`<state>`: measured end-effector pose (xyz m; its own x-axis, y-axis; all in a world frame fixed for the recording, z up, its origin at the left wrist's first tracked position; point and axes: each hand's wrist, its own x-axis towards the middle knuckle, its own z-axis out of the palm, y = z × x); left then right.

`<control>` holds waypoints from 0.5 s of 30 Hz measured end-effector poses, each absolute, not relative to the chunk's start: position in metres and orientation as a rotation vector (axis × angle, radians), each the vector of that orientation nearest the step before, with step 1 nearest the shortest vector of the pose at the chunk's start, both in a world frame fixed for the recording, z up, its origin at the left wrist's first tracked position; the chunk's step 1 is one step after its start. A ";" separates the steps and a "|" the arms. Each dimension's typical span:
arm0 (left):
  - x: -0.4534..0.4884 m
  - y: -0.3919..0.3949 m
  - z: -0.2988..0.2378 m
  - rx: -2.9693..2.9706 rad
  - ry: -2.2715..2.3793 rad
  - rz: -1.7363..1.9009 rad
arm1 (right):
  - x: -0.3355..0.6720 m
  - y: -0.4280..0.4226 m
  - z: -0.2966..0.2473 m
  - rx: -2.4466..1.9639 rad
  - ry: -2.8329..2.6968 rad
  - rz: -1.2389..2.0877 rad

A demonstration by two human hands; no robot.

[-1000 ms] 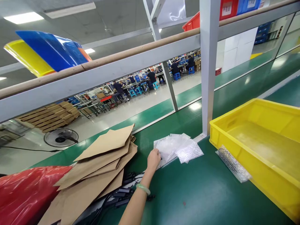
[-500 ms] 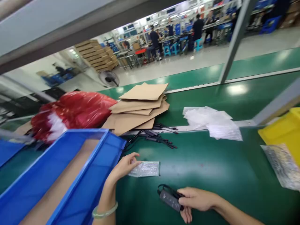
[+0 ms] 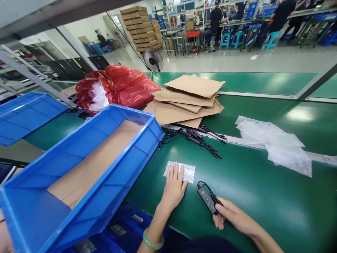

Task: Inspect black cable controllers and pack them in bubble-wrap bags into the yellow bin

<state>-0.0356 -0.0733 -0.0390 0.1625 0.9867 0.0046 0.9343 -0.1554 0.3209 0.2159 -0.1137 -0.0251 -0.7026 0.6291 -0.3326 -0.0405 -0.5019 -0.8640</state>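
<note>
In right grip point(image 3: 230, 212), one controller point(image 3: 206, 199)

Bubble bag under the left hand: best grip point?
Probably pinch the bubble bag at its right edge, coming from the right: it lies flat on the green bench, and the left hand covers its middle, leaving that edge free.

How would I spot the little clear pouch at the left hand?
Find the big blue bin, then the green tabletop to its right. There, the left hand covers part of the clear pouch. Unlike the overlapping plastic bags farther right, it lies singly.
</note>
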 end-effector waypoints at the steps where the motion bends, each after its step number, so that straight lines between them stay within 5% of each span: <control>1: -0.035 -0.077 -0.042 2.184 1.870 0.304 | 0.213 -0.113 -0.024 -0.922 -1.261 2.223; 8: -0.044 -0.090 -0.024 2.113 1.681 0.332 | 0.191 -0.087 -0.012 -1.071 -1.376 2.052; 15: -0.022 -0.090 -0.001 1.987 1.801 0.893 | 0.199 -0.084 -0.001 -1.182 -1.444 1.951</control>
<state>-0.0217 -0.0902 -0.0011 0.0132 0.9718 0.2355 0.7757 -0.1585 0.6109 0.1993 -0.0843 -0.0014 -0.5391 0.7548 -0.3737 0.1371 -0.3591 -0.9232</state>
